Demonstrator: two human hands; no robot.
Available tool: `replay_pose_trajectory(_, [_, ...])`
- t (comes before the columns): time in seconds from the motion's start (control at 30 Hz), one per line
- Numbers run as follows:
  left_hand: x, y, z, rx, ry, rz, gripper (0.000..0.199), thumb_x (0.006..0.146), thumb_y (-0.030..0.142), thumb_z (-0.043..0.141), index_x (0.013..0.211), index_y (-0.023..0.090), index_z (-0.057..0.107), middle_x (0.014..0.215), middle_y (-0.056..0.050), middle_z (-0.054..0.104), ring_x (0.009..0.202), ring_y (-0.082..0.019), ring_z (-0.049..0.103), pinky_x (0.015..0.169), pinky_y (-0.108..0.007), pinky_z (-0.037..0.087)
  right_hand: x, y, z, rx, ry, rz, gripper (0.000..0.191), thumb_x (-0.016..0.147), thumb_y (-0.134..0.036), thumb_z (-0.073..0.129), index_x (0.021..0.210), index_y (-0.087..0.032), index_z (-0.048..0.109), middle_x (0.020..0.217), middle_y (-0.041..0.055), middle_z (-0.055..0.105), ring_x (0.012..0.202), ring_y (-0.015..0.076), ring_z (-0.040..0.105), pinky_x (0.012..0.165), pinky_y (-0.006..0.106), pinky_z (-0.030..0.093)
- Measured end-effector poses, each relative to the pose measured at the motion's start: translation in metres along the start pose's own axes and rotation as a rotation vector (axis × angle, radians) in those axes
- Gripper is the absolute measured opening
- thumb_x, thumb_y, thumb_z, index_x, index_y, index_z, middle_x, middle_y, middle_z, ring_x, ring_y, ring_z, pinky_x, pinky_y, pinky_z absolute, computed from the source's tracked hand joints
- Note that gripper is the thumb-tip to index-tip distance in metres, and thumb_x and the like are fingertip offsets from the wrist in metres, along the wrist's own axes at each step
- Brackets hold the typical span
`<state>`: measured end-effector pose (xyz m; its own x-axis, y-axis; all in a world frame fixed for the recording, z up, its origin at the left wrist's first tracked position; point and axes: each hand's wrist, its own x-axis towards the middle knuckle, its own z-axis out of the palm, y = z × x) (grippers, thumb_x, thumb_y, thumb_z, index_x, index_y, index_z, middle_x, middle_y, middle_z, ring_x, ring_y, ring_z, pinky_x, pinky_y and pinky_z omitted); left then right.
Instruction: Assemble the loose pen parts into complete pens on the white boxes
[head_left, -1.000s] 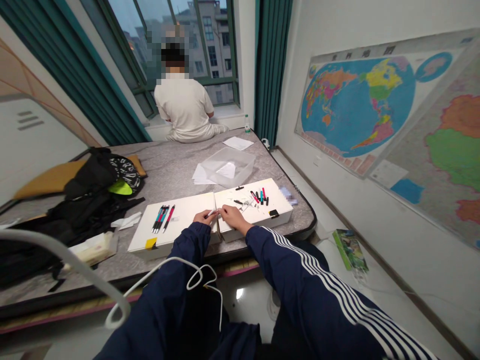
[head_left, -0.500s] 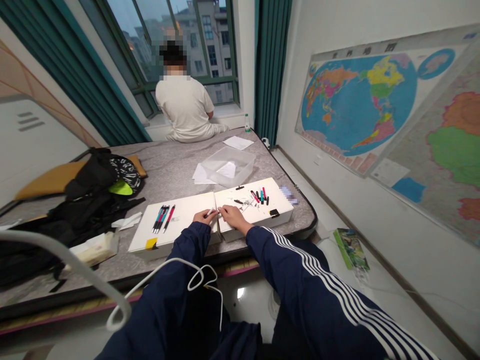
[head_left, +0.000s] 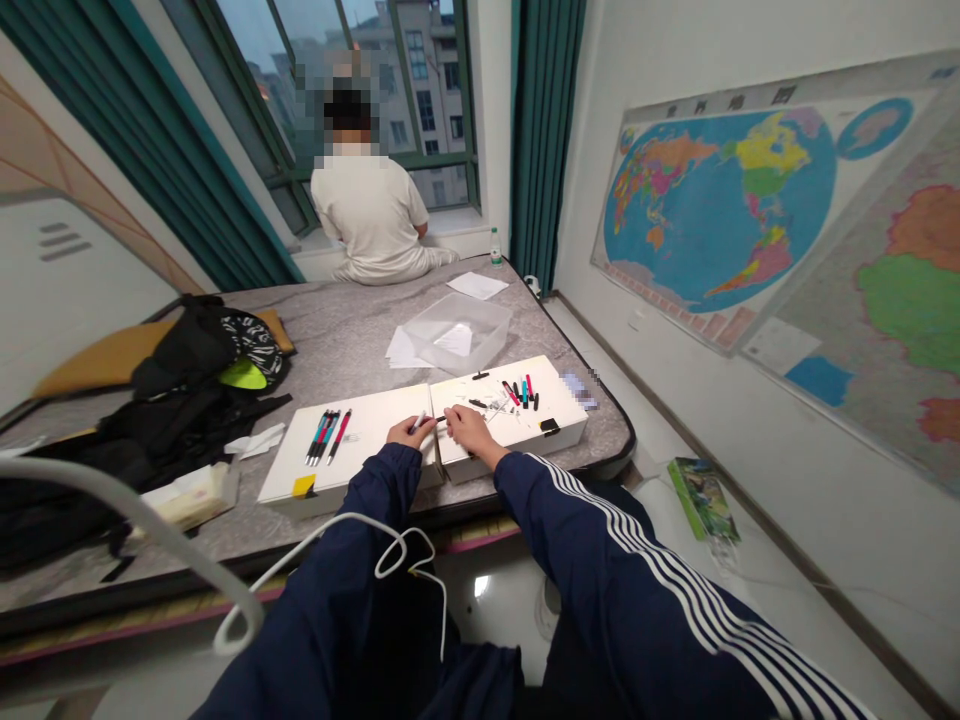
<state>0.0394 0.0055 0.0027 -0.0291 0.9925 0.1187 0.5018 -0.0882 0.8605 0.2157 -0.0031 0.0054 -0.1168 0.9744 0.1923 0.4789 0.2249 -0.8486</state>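
Over the inner edges of two white boxes, my left hand (head_left: pixel 409 432) is closed on a small white pen part (head_left: pixel 418 422). My right hand (head_left: pixel 463 428) pinches a small dark pen part (head_left: pixel 442 418), which reaches across to the left fingertips. Several assembled pens (head_left: pixel 322 438) lie on the left white box (head_left: pixel 289 470). On the right white box (head_left: pixel 517 448), beyond my right hand, are red, black and teal pen barrels (head_left: pixel 521 391) and small loose parts (head_left: pixel 495 405).
Beyond the boxes stand a clear plastic bin (head_left: pixel 487 335) and papers (head_left: pixel 477 286). A black backpack (head_left: pixel 180 350) and a tissue pack (head_left: pixel 191 498) are at left. A person (head_left: pixel 371 215) sits by the window. A white cable (head_left: pixel 300 548) crosses before my left arm.
My right hand has shifted slightly right, away from my left, and the dark part now shows between them. The boxes and the pens on them have stayed in place.
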Motion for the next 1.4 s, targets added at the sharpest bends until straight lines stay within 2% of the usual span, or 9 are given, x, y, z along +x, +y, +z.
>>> replay_pose_trajectory(0.13, [0.002, -0.003, -0.002, -0.012, -0.018, -0.005, 0.044, 0.058, 0.046, 0.074, 0.09, 0.016, 0.075, 0.08, -0.006, 0.073, 0.078, -0.023, 0.065, 0.075, -0.034, 0.05, 0.001, 0.001, 0.0, 0.024, -0.055, -0.012, 0.037, 0.097, -0.039, 0.037, 0.074, -0.019, 0.057, 0.061, -0.003, 0.06, 0.057, 0.0097, 0.052, 0.057, 0.02, 0.031])
replay_pose_trajectory(0.27, [0.003, -0.007, -0.002, -0.084, 0.042, -0.01, 0.041, 0.057, 0.044, 0.075, 0.087, 0.016, 0.075, 0.083, -0.008, 0.074, 0.085, -0.025, 0.066, 0.081, -0.036, 0.05, 0.001, -0.001, -0.001, -0.032, -0.111, -0.046, 0.037, 0.097, -0.037, 0.039, 0.071, -0.019, 0.058, 0.059, -0.0035, 0.059, 0.056, 0.0096, 0.051, 0.057, 0.02, 0.03])
replay_pose_trajectory(0.4, [0.003, -0.005, -0.003, -0.161, 0.023, 0.007, 0.04, 0.059, 0.044, 0.074, 0.088, 0.017, 0.074, 0.091, -0.008, 0.073, 0.092, -0.025, 0.065, 0.081, -0.034, 0.051, -0.001, -0.005, -0.002, -0.053, -0.126, -0.058, 0.039, 0.097, -0.039, 0.038, 0.071, -0.018, 0.059, 0.06, -0.0032, 0.06, 0.058, 0.01, 0.051, 0.057, 0.021, 0.029])
replay_pose_trajectory(0.63, [0.0, 0.004, -0.008, -0.206, 0.027, -0.006, 0.044, 0.061, 0.05, 0.073, 0.088, 0.016, 0.073, 0.091, -0.008, 0.074, 0.092, -0.024, 0.066, 0.081, -0.033, 0.052, -0.006, -0.014, -0.006, -0.038, -0.076, -0.02, 0.039, 0.094, -0.048, 0.042, 0.075, -0.018, 0.059, 0.062, -0.0029, 0.061, 0.061, 0.011, 0.053, 0.059, 0.021, 0.032])
replay_pose_trajectory(0.8, [0.001, 0.003, -0.003, -0.324, 0.114, -0.061, 0.043, 0.058, 0.053, 0.073, 0.078, 0.016, 0.063, 0.093, -0.013, 0.073, 0.09, -0.024, 0.068, 0.077, -0.033, 0.054, -0.007, -0.014, -0.006, -0.023, -0.031, 0.014, 0.046, 0.096, -0.049, 0.034, 0.074, -0.018, 0.059, 0.059, -0.0027, 0.06, 0.059, 0.0111, 0.054, 0.06, 0.021, 0.033])
replay_pose_trajectory(0.93, [0.003, 0.0, 0.0, -0.364, 0.175, -0.099, 0.043, 0.058, 0.05, 0.074, 0.08, 0.016, 0.06, 0.088, -0.013, 0.073, 0.085, -0.023, 0.069, 0.074, -0.033, 0.054, -0.008, -0.013, -0.004, -0.009, -0.002, -0.006, 0.049, 0.097, -0.05, 0.03, 0.073, -0.019, 0.058, 0.058, -0.0028, 0.058, 0.059, 0.0111, 0.054, 0.061, 0.021, 0.034])
replay_pose_trajectory(1.13, [0.004, -0.002, -0.001, -0.327, 0.187, -0.041, 0.046, 0.064, 0.051, 0.068, 0.089, 0.012, 0.067, 0.085, -0.014, 0.074, 0.085, -0.024, 0.067, 0.083, -0.038, 0.051, -0.009, -0.015, -0.004, -0.046, 0.017, -0.016, 0.048, 0.097, -0.049, 0.031, 0.07, -0.019, 0.057, 0.058, -0.0021, 0.059, 0.061, 0.0116, 0.055, 0.063, 0.021, 0.035])
replay_pose_trajectory(1.4, [0.003, -0.006, -0.004, -0.246, 0.198, 0.015, 0.046, 0.073, 0.056, 0.056, 0.091, 0.014, 0.065, 0.08, -0.012, 0.074, 0.081, -0.024, 0.066, 0.08, -0.037, 0.05, -0.008, -0.015, -0.003, -0.131, 0.018, -0.056, 0.043, 0.096, -0.046, 0.037, 0.068, -0.019, 0.056, 0.059, -0.0014, 0.059, 0.06, 0.0118, 0.053, 0.06, 0.021, 0.033])
